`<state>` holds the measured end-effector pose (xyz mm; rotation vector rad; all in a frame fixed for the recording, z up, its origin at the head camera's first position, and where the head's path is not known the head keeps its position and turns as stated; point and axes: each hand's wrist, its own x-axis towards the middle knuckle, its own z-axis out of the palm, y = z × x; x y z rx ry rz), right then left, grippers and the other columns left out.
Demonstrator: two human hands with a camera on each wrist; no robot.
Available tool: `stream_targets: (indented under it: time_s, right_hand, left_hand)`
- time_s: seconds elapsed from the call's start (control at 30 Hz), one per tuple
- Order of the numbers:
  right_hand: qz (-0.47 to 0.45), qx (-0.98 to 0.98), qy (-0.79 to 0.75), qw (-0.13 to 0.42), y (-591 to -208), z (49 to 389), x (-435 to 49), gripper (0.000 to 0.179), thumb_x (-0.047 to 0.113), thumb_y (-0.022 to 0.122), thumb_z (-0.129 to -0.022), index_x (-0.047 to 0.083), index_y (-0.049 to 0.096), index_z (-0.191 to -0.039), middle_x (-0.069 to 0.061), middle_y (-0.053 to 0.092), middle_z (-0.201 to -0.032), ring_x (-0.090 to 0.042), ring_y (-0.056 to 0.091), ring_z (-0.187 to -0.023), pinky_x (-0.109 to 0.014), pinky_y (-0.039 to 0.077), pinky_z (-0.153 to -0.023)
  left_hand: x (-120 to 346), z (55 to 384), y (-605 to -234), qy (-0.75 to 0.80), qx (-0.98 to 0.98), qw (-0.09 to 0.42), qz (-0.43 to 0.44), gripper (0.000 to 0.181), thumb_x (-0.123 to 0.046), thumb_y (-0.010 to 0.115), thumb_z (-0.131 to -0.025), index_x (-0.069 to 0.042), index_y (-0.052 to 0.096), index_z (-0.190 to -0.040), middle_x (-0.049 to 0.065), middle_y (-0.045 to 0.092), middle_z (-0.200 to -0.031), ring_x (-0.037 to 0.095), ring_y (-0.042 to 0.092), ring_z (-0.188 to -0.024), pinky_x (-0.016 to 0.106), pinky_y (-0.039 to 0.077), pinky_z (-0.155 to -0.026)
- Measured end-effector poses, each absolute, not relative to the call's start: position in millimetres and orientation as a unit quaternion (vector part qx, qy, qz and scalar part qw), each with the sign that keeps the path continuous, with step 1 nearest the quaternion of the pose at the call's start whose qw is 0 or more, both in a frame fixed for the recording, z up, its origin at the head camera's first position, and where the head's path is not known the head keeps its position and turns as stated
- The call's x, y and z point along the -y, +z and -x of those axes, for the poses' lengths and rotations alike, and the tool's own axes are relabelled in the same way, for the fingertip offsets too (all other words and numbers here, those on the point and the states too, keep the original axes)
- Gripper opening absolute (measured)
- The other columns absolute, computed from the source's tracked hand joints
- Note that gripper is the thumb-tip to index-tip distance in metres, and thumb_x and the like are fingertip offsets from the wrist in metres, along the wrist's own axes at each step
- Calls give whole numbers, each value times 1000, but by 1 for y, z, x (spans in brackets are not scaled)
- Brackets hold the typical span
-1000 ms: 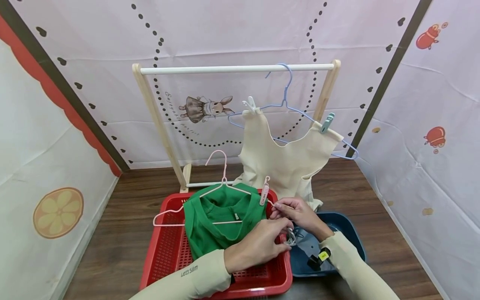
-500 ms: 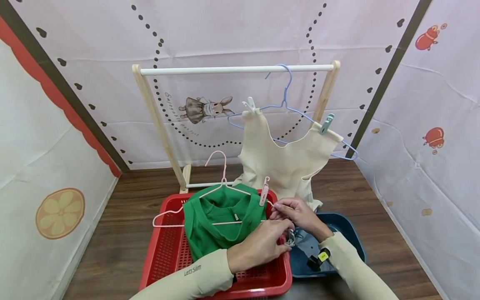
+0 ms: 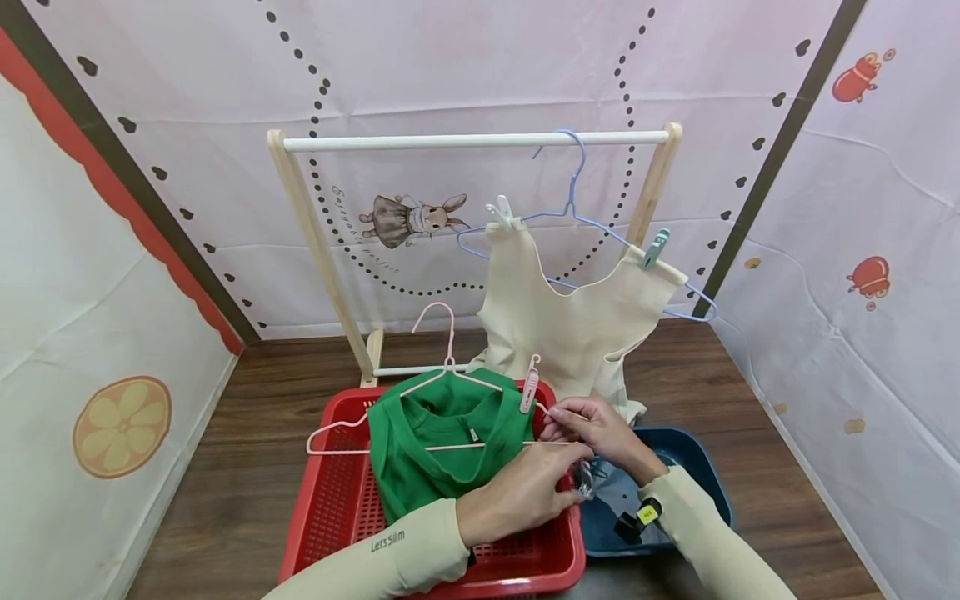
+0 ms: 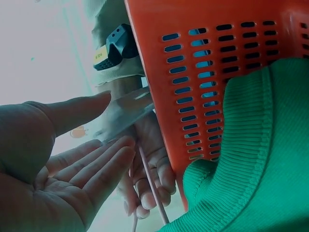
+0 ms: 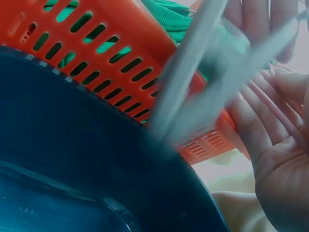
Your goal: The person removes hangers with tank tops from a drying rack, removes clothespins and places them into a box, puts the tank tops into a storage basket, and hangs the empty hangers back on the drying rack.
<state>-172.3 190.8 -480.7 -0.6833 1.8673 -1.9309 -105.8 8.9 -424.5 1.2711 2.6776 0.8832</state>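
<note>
Part-closed, the left hand (image 3: pixel 517 492) pinches a grey clip (image 3: pixel 585 482) while the right hand (image 3: pixel 596 429) pinches the end of the pink hanger (image 3: pixel 449 363), best steadied so the green shirt (image 3: pixel 401 467) beyond the left hand lies square.

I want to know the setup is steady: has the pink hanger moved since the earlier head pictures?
No. In the head view, the pink hanger shows no visible shift in any direction against the nearest wooden rack post.

Hanger (image 3: pixel 449 363) over basket (image 3: pixel 525 582), tub (image 3: pixel 603 527) right, rack (image 3: pixel 318 250) behind
</note>
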Motion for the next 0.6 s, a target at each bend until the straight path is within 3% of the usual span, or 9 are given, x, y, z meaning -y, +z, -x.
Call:
stream_targets:
  time_s: [0.4,0.6]
  right_hand:
    - [256,-672,-673,169,-482,173,-192,37,11,47,-105,-24,57,-111,-24,72,-96,-13,73,-83,-29,59,-74]
    - [261,-691,-656,155,-482,174,-193,34,11,47,-105,-20,60,-110,-3,74,-93,-8,69,-79,-25,58,-71]
  left_hand:
    - [-4,107,-418,280,-874,26,-396,40,-16,78,-87,-9,65,-124,2,70,-112,7,65,-90,14,50,-79]
    - [1,108,-412,293,-877,25,-381,38,-18,78,-88,-10,66,-123,2,71,-114,9,67,-93,16,53,-80]
